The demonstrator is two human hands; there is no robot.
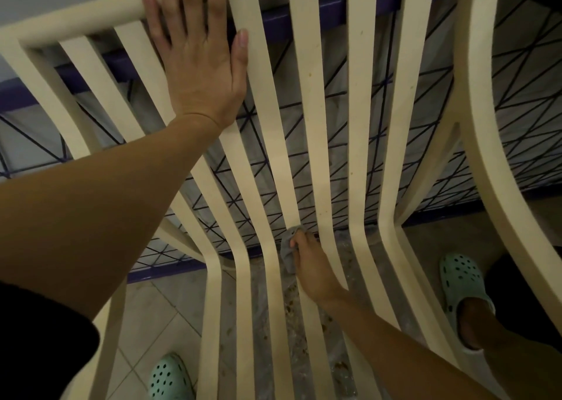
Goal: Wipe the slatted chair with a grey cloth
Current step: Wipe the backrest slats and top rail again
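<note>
At the bend where backrest turns into seat, my right hand grips the grey cloth, bunched against one of the middle slats of the slatted chair. Up by the top rail, my left hand lies flat across the slats, fingers straight, holding nothing and bracing the frame.

I judge the wiping to be mid-course. The cloth sits low on a single slat, brownish specks show on the slats to its right, and debris shows between the seat slats below. The next move, as I read it, calls for a stroke along the slat's length with the cloth folded over its edges, then a shift sideways to the neighbouring slat.

Gaps between slats are narrow at the bend and wider toward the rail, so fingers have more room higher up. A dark wire grid on a purple frame stands close behind the backrest, leaving little room to reach through. Green clogs flank the seat on the tiled floor.
</note>
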